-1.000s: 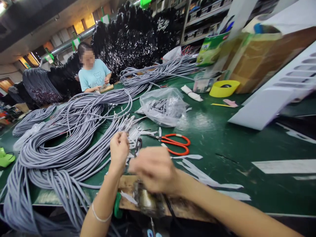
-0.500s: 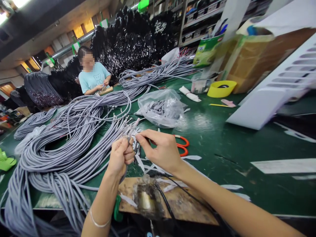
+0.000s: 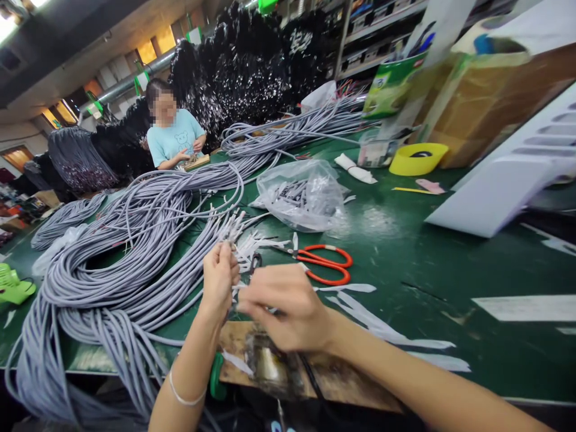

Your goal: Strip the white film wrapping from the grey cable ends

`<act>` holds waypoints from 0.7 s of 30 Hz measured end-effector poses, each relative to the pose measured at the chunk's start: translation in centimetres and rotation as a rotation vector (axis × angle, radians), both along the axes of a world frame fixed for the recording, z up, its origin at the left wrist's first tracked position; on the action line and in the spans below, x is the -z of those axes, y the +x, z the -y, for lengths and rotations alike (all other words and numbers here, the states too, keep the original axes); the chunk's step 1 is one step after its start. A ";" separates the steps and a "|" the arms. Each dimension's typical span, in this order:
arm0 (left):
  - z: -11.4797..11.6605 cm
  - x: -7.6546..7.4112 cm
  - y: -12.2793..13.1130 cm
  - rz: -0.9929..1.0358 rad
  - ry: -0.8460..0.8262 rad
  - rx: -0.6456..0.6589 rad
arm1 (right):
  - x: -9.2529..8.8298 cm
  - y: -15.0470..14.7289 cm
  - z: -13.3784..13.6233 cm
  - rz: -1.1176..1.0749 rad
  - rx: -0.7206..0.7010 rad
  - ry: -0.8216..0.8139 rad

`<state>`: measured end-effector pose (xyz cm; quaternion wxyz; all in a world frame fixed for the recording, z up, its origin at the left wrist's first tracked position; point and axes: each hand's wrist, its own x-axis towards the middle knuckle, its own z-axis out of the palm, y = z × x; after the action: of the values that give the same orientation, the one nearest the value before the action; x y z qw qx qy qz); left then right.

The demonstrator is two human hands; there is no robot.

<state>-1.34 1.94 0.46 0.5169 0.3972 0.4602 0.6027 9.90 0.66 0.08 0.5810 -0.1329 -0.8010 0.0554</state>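
Observation:
My left hand [image 3: 219,276] is closed in a fist around what looks like the end of a grey cable, mostly hidden by the fingers. Just to its right and lower, my right hand [image 3: 288,306] is blurred, with thumb and fingers pinched together; whatever they hold is too unclear to name. White strips [image 3: 252,243] lie behind the hands, beside the stripped ends of a large bundle of grey cables [image 3: 121,270]. Scissors with red handles [image 3: 326,264] rest beyond my right hand. Below it sits a brass-coloured metal block [image 3: 270,366] on a wooden board [image 3: 351,384].
A clear plastic bag [image 3: 301,195] of small dark parts lies on the green table [image 3: 405,252]. To the right stand a yellow tape ring [image 3: 418,159], a cardboard box [image 3: 486,114] and a white slotted panel [image 3: 490,198]. Across the table a person [image 3: 175,138] works with both hands.
My right hand has come down and toward me, away from the left fist, uncovering more of the scissors. My left hand stays closed in nearly the same place.

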 end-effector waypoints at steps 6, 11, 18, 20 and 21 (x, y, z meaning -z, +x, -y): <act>0.1 0.6 0.0 -0.101 0.133 -0.107 | 1.0 -0.4 -1.3 -0.362 0.203 -0.622; 0.6 0.7 0.4 -0.117 0.177 -0.062 | 1.1 -0.8 -2.7 -0.425 0.046 -0.976; 0.7 0.2 0.7 0.017 0.070 -0.036 | 0.6 -1.0 -2.5 -0.602 -0.182 -0.992; 0.8 0.1 0.9 0.033 0.059 -0.060 | 0.6 -0.9 -2.5 -0.569 -0.202 -0.998; 0.7 0.0 0.9 0.040 0.055 -0.082 | 0.6 -0.9 -2.4 -0.547 -0.198 -0.994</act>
<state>-0.45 1.19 0.42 0.4897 0.3799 0.4492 0.6436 8.98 3.10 -0.55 0.6269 -0.2953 -0.5080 0.5115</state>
